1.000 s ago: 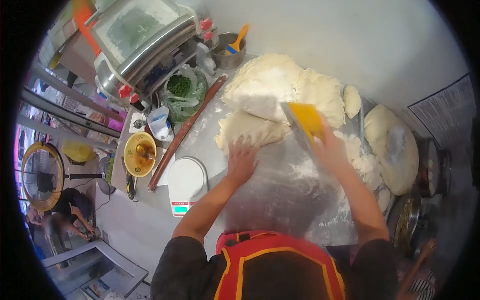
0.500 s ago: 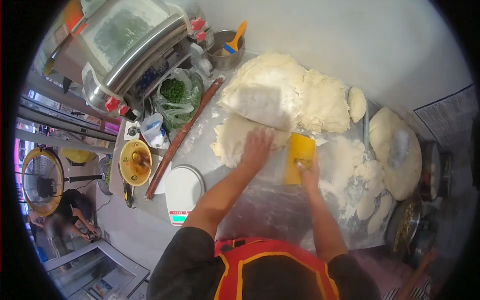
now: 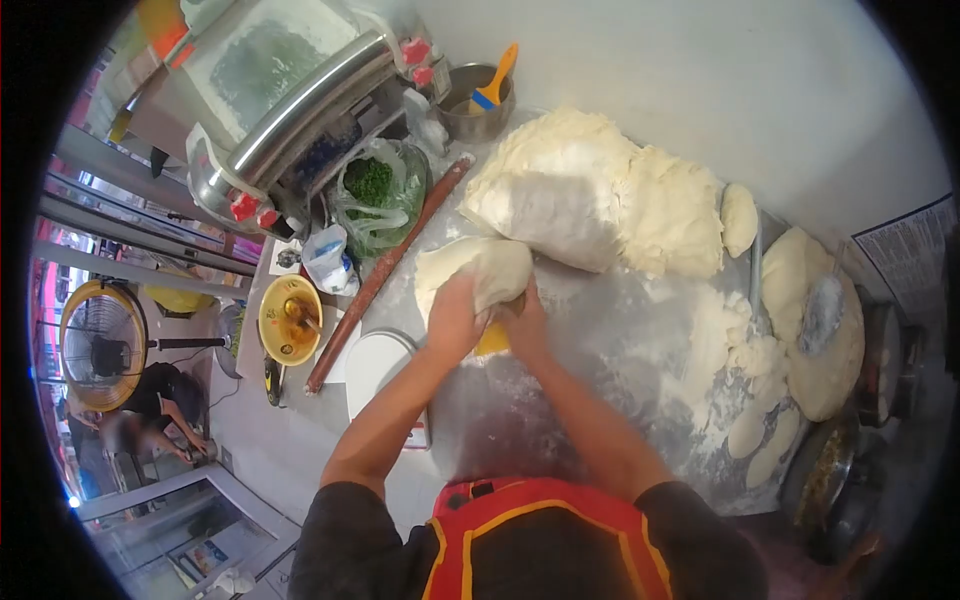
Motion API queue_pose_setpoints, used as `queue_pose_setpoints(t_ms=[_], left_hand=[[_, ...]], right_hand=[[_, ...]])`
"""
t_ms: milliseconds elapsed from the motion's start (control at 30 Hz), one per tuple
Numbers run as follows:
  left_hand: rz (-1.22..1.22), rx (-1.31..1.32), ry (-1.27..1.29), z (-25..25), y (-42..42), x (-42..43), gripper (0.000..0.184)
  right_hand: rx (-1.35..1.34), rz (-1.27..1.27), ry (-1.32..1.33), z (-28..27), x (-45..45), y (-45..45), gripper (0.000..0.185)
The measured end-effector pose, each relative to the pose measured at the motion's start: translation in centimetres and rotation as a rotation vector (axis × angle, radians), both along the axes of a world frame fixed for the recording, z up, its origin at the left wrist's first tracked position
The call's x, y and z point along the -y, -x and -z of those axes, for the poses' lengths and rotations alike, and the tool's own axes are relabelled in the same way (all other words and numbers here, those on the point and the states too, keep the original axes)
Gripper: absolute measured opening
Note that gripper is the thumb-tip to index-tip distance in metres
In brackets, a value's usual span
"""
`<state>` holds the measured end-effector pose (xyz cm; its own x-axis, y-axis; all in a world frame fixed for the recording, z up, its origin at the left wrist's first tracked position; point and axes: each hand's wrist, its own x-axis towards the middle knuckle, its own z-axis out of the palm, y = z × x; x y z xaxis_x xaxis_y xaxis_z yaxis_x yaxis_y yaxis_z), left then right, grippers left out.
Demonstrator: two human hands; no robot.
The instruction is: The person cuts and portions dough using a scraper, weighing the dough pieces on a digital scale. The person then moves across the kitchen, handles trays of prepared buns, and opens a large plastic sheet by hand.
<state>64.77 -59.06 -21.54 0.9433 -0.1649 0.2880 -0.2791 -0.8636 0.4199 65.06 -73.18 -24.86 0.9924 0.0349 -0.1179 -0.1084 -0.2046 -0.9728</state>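
Observation:
A cut piece of pale dough (image 3: 500, 268) is bunched up off the steel table, apart from the big dough mass (image 3: 570, 200) behind it. My left hand (image 3: 456, 318) is closed around the near left side of the piece. At its right edge is my right hand (image 3: 524, 322), with curled fingers partly hidden by the dough. Between the two hands shows a corner of the yellow dough scraper (image 3: 492, 340), against my right hand; the rest of it is covered.
A rolling pin (image 3: 385, 275), white kitchen scale (image 3: 378, 365) and yellow bowl (image 3: 290, 318) stand left. Behind are a bag of chopped greens (image 3: 370, 185), a metal pot with a brush (image 3: 475, 120) and a roller machine (image 3: 300, 110). More dough (image 3: 815, 340) lies right. A person (image 3: 160, 415) crouches far left.
The dough piece has been cut free from the mass and gathered up. My right hand has moved left to it with the scraper, and my left hand now grips its side.

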Motion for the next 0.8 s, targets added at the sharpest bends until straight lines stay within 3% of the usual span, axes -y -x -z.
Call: queue_pose_setpoints(t_ms=[33, 133, 167, 333, 433, 500, 567, 667, 733, 800], left_hand=[[-0.030, 0.086, 0.024, -1.1, 0.4, -0.4, 0.086], [-0.140, 0.115, -0.240, -4.2, 2.5, -2.3, 0.097], [0.011, -0.160, 0.114, -3.3, 2.3, -3.4, 0.092], [0.209, -0.043, -0.009, -0.6, 5.1, -2.0, 0.069], [0.235, -0.170, 0.014, -2.6, 8.9, 1.6, 0.064], [0.244, -0.282, 0.091, -5.6, 12.0, 5.0, 0.059], [0.233, -0.395, 0.121, -4.6, 13.1, 8.1, 0.054], [0.279, -0.470, 0.018, -3.5, 13.9, 11.5, 0.050], [0.293, -0.379, -0.046, -2.4, 14.5, 12.6, 0.051], [0.276, -0.201, -0.058, -0.1, 16.0, 13.4, 0.054]], right_hand=[[0.056, -0.041, 0.038, -0.9, -0.1, -0.1, 0.079], [0.012, -0.122, -0.124, -4.9, 0.9, 1.7, 0.077], [0.005, -0.106, -0.109, -5.0, 1.2, 2.5, 0.077], [-0.010, 0.018, 0.055, -5.2, 4.2, 8.4, 0.078], [-0.198, -0.044, 0.051, -11.7, 8.7, 11.8, 0.077], [-0.058, -0.154, 0.204, -10.4, 13.8, 13.8, 0.076], [0.214, -0.214, 0.541, -10.0, 17.6, 15.0, 0.075], [-0.122, -0.220, 0.754, -14.7, 21.7, 16.1, 0.074], [-0.179, -0.194, 0.800, -16.1, 24.3, 16.6, 0.073], [-0.004, -0.109, 0.796, -16.4, 25.6, 17.7, 0.073]])
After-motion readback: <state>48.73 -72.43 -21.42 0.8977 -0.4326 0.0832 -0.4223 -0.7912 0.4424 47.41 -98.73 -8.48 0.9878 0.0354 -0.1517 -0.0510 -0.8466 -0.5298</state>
